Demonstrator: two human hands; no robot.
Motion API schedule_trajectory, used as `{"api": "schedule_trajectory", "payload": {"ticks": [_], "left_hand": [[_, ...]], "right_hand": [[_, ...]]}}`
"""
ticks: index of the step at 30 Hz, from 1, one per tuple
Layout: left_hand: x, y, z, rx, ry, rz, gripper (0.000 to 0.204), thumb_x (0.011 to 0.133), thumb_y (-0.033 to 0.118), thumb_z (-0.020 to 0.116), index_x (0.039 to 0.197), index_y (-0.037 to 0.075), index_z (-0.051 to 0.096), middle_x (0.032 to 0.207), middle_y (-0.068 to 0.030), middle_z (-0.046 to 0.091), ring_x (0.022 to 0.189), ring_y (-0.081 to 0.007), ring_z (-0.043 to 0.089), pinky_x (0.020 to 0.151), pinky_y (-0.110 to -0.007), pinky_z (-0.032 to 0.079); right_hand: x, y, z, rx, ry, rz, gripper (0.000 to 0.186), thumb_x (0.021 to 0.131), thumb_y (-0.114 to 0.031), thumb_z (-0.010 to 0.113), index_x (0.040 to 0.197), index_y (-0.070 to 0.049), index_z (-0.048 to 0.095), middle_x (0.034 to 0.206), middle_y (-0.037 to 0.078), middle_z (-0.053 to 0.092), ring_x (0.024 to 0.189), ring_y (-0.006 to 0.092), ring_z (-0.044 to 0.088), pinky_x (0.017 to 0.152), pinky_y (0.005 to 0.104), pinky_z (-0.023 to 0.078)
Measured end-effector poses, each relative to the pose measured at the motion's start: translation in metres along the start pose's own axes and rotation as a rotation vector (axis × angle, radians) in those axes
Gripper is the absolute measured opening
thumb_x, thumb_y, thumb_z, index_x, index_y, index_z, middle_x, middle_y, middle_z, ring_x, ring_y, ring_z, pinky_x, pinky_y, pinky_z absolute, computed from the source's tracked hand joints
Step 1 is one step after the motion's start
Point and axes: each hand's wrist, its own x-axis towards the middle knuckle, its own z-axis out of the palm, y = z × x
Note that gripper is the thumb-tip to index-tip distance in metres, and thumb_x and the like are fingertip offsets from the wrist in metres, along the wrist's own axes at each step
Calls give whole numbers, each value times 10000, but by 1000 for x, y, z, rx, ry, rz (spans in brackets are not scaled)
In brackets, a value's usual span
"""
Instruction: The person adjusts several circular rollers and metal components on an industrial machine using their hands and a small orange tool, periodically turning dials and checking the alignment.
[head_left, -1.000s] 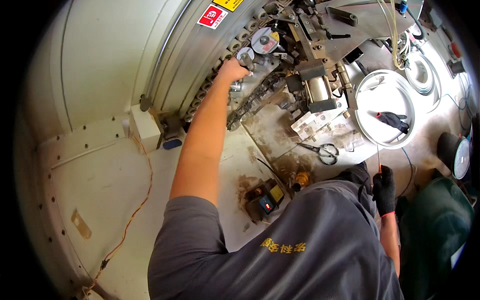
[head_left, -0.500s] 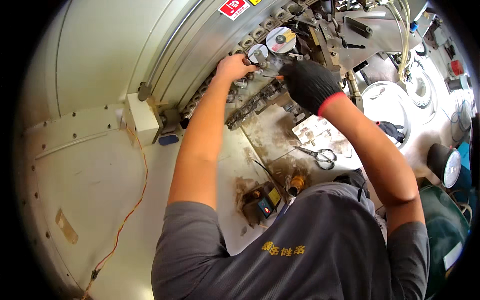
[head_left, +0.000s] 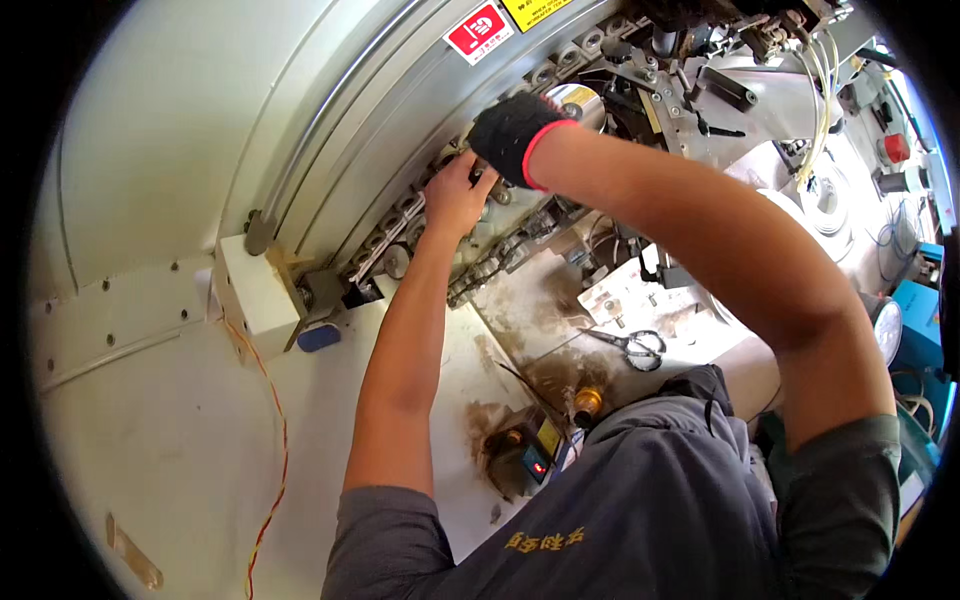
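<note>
White box [head_left: 253, 296], mounted at the left end of the curved machine rail [head_left: 340, 150]; orange wire [head_left: 268, 440] trailing below it across the white table [head_left: 150, 420]. Left hand [head_left: 458, 195], bare, fingers curled onto the roller chain [head_left: 400, 222] on the rail; exact grip hidden. Right hand [head_left: 512, 138], black glove with red cuff, closed on the same chain spot, touching the left hand. Small device with yellow face [head_left: 530, 452] near the torso. Scissors [head_left: 632, 345], lying flat on the stained bench, right of the forearm.
</note>
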Motion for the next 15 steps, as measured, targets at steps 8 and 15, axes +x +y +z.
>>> {"api": "schedule_trajectory", "payload": {"ticks": [8, 15], "left_hand": [[0, -4, -1, 36, 82, 90, 403, 846, 424, 690, 1094, 108, 658, 876, -185, 680, 818, -399, 642, 716, -480, 491], [2, -4, 4, -44, 78, 43, 349, 826, 331, 708, 1084, 100, 661, 911, -185, 681, 841, -399, 645, 737, -467, 503]], "right_hand": [[14, 1, 20, 48, 90, 12, 141, 729, -184, 703, 825, -93, 752, 856, 145, 729, 806, 318, 722, 701, 450, 563], [6, 1, 23, 97, 98, 9, 138, 723, -185, 708, 818, -95, 752, 857, 148, 728, 800, 319, 722, 698, 452, 563]]}}
